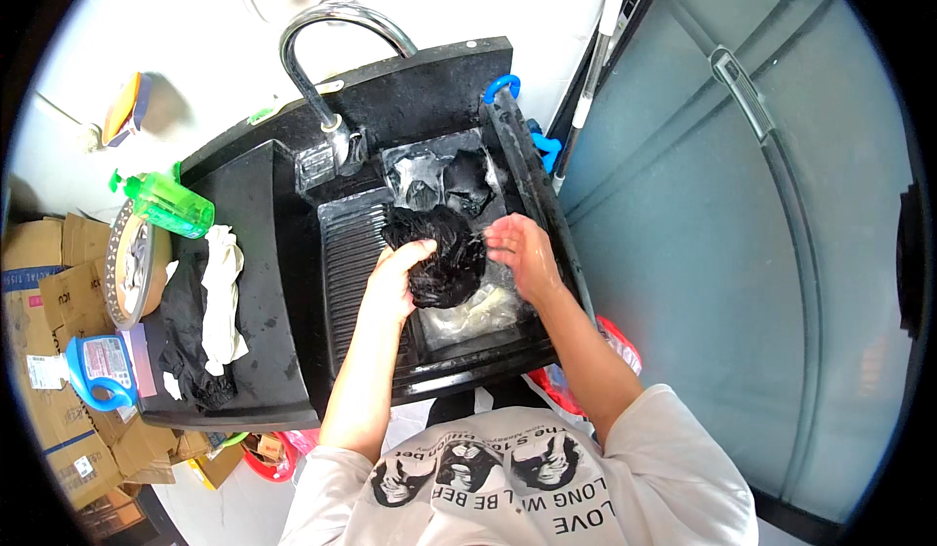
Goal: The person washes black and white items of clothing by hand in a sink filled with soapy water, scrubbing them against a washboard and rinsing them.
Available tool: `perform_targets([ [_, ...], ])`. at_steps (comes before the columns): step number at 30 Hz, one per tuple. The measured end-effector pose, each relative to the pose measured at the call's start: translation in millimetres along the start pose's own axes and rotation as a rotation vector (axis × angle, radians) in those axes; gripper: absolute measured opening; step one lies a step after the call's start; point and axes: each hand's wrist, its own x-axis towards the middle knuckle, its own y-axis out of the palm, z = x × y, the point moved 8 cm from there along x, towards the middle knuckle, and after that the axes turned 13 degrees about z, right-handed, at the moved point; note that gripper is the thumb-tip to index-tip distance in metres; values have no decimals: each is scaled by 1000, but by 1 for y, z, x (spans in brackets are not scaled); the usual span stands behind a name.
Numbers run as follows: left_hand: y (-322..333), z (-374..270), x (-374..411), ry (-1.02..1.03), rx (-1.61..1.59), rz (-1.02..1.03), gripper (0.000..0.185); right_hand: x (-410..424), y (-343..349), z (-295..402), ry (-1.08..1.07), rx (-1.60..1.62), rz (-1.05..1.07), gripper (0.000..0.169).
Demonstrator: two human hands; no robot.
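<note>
A bundle of wet black cloth (443,268) is in my left hand (401,277), its thumb on top, above a black laundry sink with a ribbed washboard (353,260). My right hand (518,249) is just right of the bundle, fingers spread and curved, holding nothing. Beyond the bundle, more wet black cloth (468,180) lies in the basin beside a patch of suds or water. Pale cloudy water (476,315) shows in the basin's near part. A chrome gooseneck faucet (344,10) stands at the sink's back left.
On the left counter (267,326) are a twisted white cloth (222,301), a dark garment (192,341) and a green pump bottle (174,206). A round basket (117,282) and a blue detergent bottle (102,372) sit at its edge. Cardboard boxes (44,312) stand left; a frosted glass door (703,253) is right.
</note>
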Motion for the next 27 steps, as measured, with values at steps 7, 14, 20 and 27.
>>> perform_targets([
  [7,4,15,-18,-36,165,152,63,90,11,-104,344,402,346,95],
  [14,-34,73,-10,-392,1296,163,55,112,-15,4,-50,-467,129,52],
  [20,-49,115,3,-583,1781,-212,78,32,29,13,-139,-1100,112,68],
  [27,-88,145,42,-661,1594,-105,36,23,25,-98,288,-1424,303,69],
])
